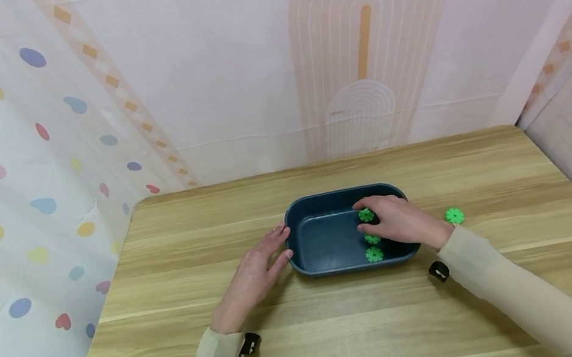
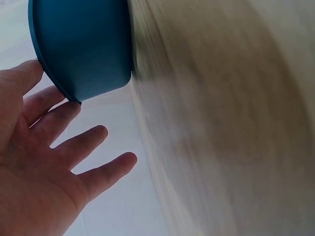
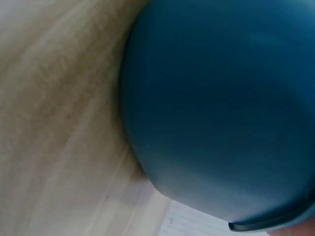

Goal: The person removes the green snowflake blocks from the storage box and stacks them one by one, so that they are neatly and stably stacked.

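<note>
A dark blue oval-cornered plastic basin (image 1: 323, 244) stands on the wooden table. My left hand (image 1: 253, 276) touches its left end with thumb and fingertips spread and fairly straight; in the left wrist view, fingertips (image 2: 69, 109) lie right at the rim. Over the basin's right side reaches my right hand (image 1: 395, 221), thumb and index finger apart. A green snowflake building disc (image 1: 366, 214) shows between them. Two more green discs, a partly covered one (image 1: 373, 239) and a fuller one (image 1: 374, 254), lie in the basin nearer me. The right wrist view mostly shows the basin's outer wall (image 3: 216, 118).
Another green disc (image 1: 455, 215) lies on the table (image 1: 343, 336) right of the basin, close to the right wrist. Patterned curtains (image 1: 226, 76) hang behind the table and along its left side. Each wrist wears a small black device, such as the one at the left cuff (image 1: 250, 345).
</note>
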Motion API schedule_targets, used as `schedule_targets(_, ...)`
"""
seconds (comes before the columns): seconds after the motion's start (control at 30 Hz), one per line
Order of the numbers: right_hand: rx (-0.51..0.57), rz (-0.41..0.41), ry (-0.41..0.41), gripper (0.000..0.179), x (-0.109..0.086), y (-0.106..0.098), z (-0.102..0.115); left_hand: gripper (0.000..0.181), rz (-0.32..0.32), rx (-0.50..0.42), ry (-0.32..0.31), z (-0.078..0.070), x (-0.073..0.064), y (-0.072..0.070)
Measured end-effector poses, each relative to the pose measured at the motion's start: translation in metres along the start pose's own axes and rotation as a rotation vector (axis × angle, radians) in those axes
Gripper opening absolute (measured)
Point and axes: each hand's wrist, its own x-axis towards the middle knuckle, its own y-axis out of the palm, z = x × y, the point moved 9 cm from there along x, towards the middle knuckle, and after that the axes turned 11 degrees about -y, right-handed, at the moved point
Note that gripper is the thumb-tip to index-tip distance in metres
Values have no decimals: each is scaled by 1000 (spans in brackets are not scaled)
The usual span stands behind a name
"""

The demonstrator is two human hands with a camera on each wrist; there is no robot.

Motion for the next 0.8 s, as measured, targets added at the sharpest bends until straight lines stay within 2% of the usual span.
schedule_targets(0.4,-24,53,33,48,8,8,0,48,-4,-6,8,-1,-1,0)
schedule_targets(0.8,52,69,20,44,14,15,1,48,-8,-9,6,-1,-1,-1)
